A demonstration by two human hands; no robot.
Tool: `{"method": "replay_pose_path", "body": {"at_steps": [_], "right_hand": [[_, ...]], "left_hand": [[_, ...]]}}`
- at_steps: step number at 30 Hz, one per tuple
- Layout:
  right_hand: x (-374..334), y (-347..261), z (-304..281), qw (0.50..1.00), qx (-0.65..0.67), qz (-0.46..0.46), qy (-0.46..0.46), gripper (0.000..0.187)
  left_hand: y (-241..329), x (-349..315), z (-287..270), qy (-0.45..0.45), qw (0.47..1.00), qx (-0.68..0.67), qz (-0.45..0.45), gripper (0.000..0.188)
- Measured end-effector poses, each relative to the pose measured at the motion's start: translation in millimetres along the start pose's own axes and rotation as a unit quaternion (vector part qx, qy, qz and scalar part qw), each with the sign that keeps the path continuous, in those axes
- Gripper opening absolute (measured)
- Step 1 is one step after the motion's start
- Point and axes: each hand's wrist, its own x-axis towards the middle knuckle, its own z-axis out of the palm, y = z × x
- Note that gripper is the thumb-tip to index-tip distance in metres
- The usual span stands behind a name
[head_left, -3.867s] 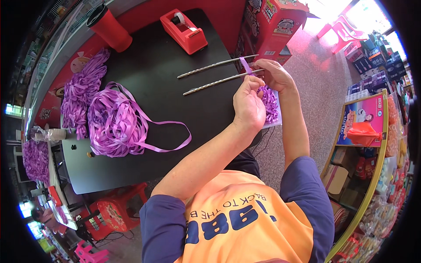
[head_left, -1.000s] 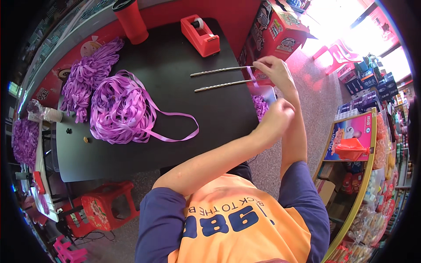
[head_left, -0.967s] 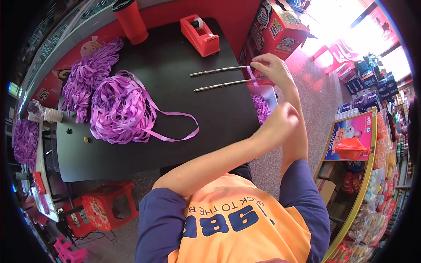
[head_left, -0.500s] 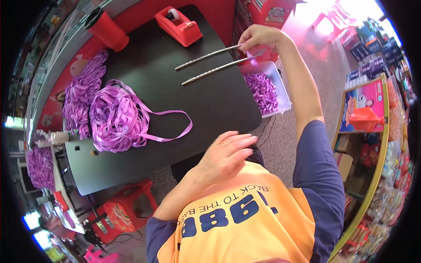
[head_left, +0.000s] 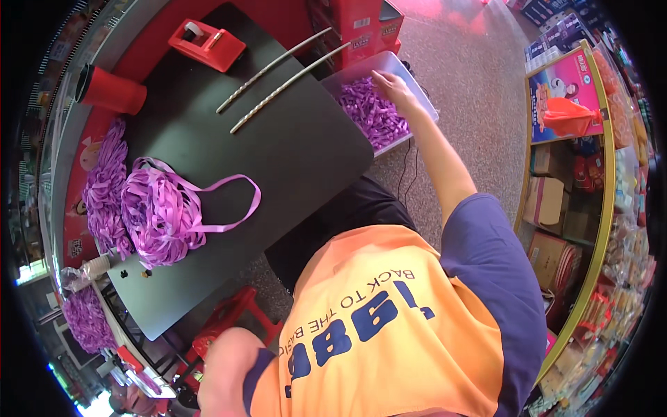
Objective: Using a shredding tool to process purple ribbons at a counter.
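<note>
My right hand [head_left: 393,92] is over a pale plastic bin [head_left: 422,96] at the table's right edge. Its fingers look stretched out, and I see nothing held in them. Many short purple ribbon pieces [head_left: 369,115] fill the bin. Two long thin metal rods [head_left: 272,64] with twisted ends lie side by side on the table, their far ends reaching past its edge near the bin. A loose heap of purple ribbon [head_left: 161,215] sits at the table's left, one loop trailing out to the right. My left arm [head_left: 233,354] is bent down at the lower left; its hand does not show.
The dark table [head_left: 292,160] also holds a red tape dispenser [head_left: 207,46], a red cylinder [head_left: 111,90] and a second purple ribbon bundle [head_left: 105,191]. Red boxes [head_left: 361,28] stand behind the bin. A red stool [head_left: 236,313] is below the table, and a gold-edged shelf [head_left: 603,208] is at right.
My right hand has left the rod ends, where it pinched a small purple piece, and is now over the bin. My left hand has dropped out of view. The view has shifted.
</note>
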Motion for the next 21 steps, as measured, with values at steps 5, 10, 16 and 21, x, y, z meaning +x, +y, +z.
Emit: {"method": "replay_pose_path", "body": {"at_steps": [5,10,16,21], "right_hand": [[-68,38,8,0.978,0.126,-0.041,0.161,0.028],[-120,-72,-18,0.932,0.095,-0.205,0.284,0.025],[-189,-220,35,0.923,0.046,-0.363,0.120,0.020],[-220,-298,131,0.809,-0.153,-0.513,-0.243,0.019]], "left_hand": [[34,13,0,-0.043,0.998,0.032,0.016,0.014],[80,6,-16,-0.081,0.995,0.042,0.035,0.017],[114,9,-21,-0.112,0.990,0.023,0.077,0.021],[135,11,-28,-0.124,0.985,-0.012,0.119,0.025]]}}
